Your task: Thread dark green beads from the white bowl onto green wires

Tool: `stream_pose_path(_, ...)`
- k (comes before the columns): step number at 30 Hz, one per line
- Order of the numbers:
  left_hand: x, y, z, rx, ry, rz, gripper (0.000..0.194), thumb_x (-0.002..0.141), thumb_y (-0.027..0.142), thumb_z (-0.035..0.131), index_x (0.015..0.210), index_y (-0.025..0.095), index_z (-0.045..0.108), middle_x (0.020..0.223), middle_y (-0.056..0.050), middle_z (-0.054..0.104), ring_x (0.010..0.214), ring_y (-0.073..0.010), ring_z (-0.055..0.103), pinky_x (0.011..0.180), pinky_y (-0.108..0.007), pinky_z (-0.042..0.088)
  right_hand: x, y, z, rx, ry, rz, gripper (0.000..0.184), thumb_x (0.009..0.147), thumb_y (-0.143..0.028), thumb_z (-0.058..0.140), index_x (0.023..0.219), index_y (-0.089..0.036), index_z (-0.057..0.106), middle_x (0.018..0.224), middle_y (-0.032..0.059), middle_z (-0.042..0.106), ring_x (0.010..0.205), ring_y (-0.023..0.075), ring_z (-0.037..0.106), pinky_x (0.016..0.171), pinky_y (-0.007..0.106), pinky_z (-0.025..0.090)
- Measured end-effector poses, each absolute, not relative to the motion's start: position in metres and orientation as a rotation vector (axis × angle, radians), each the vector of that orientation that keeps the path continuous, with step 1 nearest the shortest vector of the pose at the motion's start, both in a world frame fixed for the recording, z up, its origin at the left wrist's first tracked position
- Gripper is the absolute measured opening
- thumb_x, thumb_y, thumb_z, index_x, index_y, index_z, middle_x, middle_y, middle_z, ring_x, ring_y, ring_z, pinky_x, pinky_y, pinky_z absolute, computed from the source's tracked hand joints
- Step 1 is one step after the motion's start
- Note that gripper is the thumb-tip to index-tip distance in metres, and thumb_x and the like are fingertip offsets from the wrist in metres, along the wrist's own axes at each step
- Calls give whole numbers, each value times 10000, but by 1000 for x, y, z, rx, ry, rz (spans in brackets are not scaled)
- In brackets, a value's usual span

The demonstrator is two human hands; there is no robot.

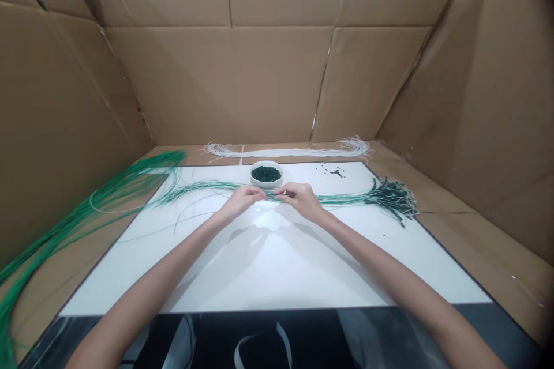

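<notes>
My left hand [245,199] and my right hand [299,197] face each other just in front of a white bowl [267,183] of small dark green beads [266,173]. Thumb and fingers are pinched together on each hand, with a narrow gap between the two. What the fingertips hold is too small to make out. Beneath and beside the hands, a bundle of thin green strands [341,200] runs across the white board. At its right end the strands fan out into tips strung with dark beads [393,199].
Long loose green strands [86,207] spill off the left side. A bundle of white strands [294,153] lies along the back. Several loose dark beads [337,172] sit on the white board [277,265] at the back right. Cardboard walls [268,81] enclose the back and sides.
</notes>
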State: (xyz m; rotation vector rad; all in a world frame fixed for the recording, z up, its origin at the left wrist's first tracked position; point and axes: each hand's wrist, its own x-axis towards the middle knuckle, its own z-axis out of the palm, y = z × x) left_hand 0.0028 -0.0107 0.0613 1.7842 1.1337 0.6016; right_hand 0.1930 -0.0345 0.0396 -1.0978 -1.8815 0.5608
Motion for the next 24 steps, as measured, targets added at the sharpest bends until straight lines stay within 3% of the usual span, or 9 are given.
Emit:
stream_pose_path(2, 2, -12, 62, 1778, 1150, 587, 283, 653, 364, 506, 725, 138, 662, 437, 54, 379, 425, -61, 272, 430, -202, 196, 194, -35, 41, -1124, -1876, 551, 97, 726, -231, 581, 722, -179, 662, 764, 32, 671, 693, 143, 595, 626, 241, 442)
stream_pose_path(6, 0, -12, 64, 1779, 1212, 577, 316, 608, 405, 557, 701, 129, 680, 472, 40, 447, 453, -70, 334, 442, -200, 235, 200, -37, 42, -1164, -1917, 564, 93, 723, -222, 591, 737, -182, 674, 771, 25, 682, 699, 145, 605, 607, 231, 437)
stream_pose_path(11, 4, -10, 59, 1857, 1152, 598, 334, 617, 428, 555, 702, 133, 686, 564, 20, 549, 568, -112, 451, 514, -201, 309, 194, -42, 40, -1106, -2038, 443, 255, 695, -256, 636, 944, -198, 641, 898, 24, 666, 754, 142, 605, 682, 230, 449)
stream_pose_path(14, 8, -9, 55, 1907, 1082, 559, 318, 644, 418, 540, 686, 135, 680, 611, 8, 585, 605, -126, 473, 547, -204, 330, 187, -45, 39, -1122, -2123, 318, 170, 750, -241, 585, 902, -223, 660, 843, 11, 673, 737, 136, 606, 698, 228, 438)
stream_pose_path(18, 1, -7, 61, 1927, 1038, 472, 338, 653, 448, 539, 715, 146, 678, 657, -9, 605, 567, -114, 453, 512, -200, 326, 197, -45, 40, -1190, -2091, 293, 131, 771, -212, 556, 777, -209, 686, 778, 17, 682, 721, 138, 617, 677, 218, 436)
stream_pose_path(24, -49, 14, 84, 1972, 1123, 304, 355, 652, 477, 552, 676, 146, 675, 538, 0, 541, 470, -88, 367, 418, -192, 247, 280, -45, 45, -1352, -1964, 354, 162, 750, -308, 559, 745, -215, 692, 771, 23, 684, 690, 169, 616, 659, 265, 449)
